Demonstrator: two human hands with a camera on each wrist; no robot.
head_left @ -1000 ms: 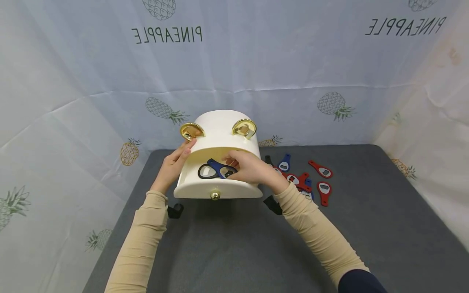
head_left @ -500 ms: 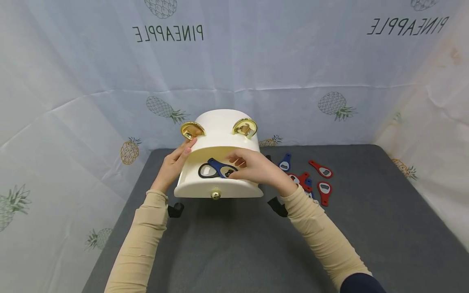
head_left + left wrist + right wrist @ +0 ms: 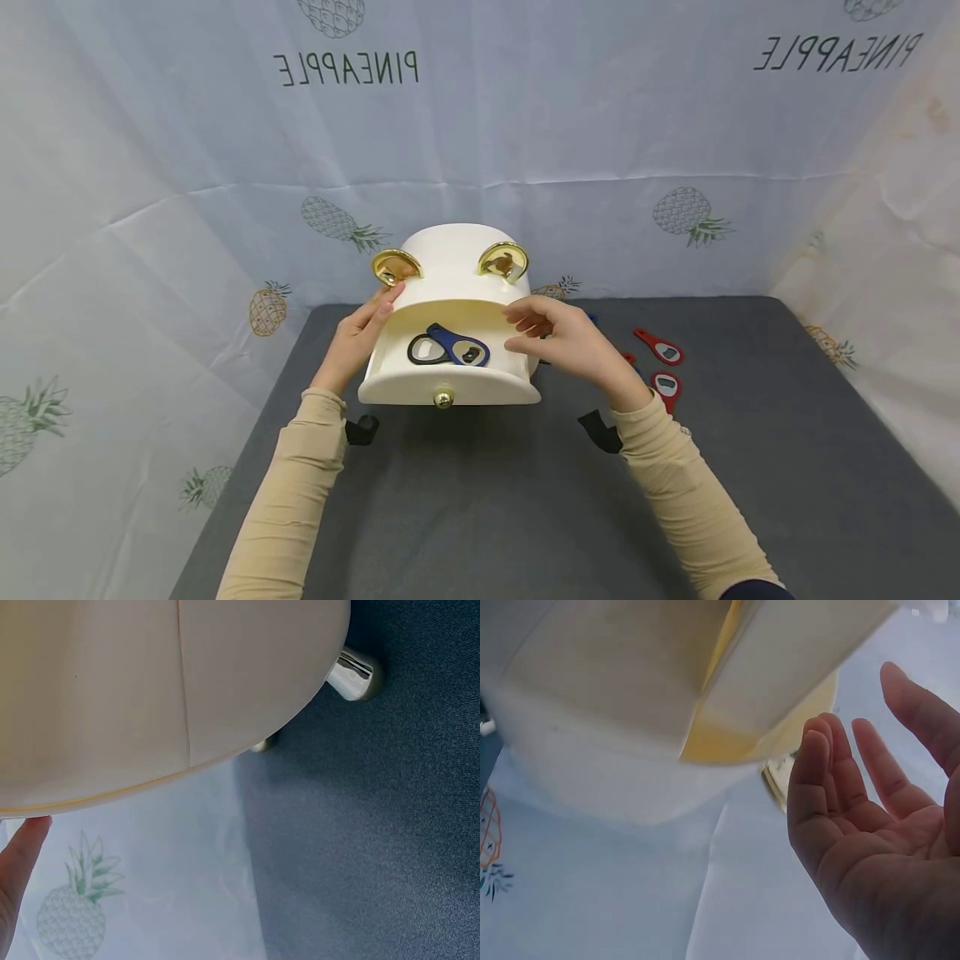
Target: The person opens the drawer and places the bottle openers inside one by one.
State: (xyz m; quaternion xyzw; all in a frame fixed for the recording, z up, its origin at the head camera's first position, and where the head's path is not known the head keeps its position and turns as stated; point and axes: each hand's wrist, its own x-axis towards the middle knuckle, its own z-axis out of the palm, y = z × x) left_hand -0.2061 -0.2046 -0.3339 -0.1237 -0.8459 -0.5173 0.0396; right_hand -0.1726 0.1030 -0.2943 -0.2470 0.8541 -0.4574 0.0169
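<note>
A cream-white rounded box point(image 3: 457, 250) with two gold ear-like pieces stands at the table's back, its front drawer point(image 3: 401, 388) pulled out. Inside the drawer lie a blue bottle opener point(image 3: 459, 344) and a black bottle opener point(image 3: 424, 351), the blue one partly over the black. My left hand point(image 3: 354, 340) rests against the box's left side, fingertips just under the left gold ear. Off the drawer's right side, my right hand point(image 3: 566, 337) hangs with loosely bent fingers, thumb apart and nothing between them. In the right wrist view that hand point(image 3: 885, 825) is also bare.
Red bottle openers point(image 3: 660, 347) lie on the dark grey table point(image 3: 465, 500) to the right, with others partly hidden behind my right hand and forearm. Black straps point(image 3: 600, 431) hang at both wrists. A pineapple-print cloth point(image 3: 480, 100) stands behind the table.
My right hand has drawn out of the drawer toward the right, leaving the blue and black openers lying inside. The left hand has stayed on the box.
</note>
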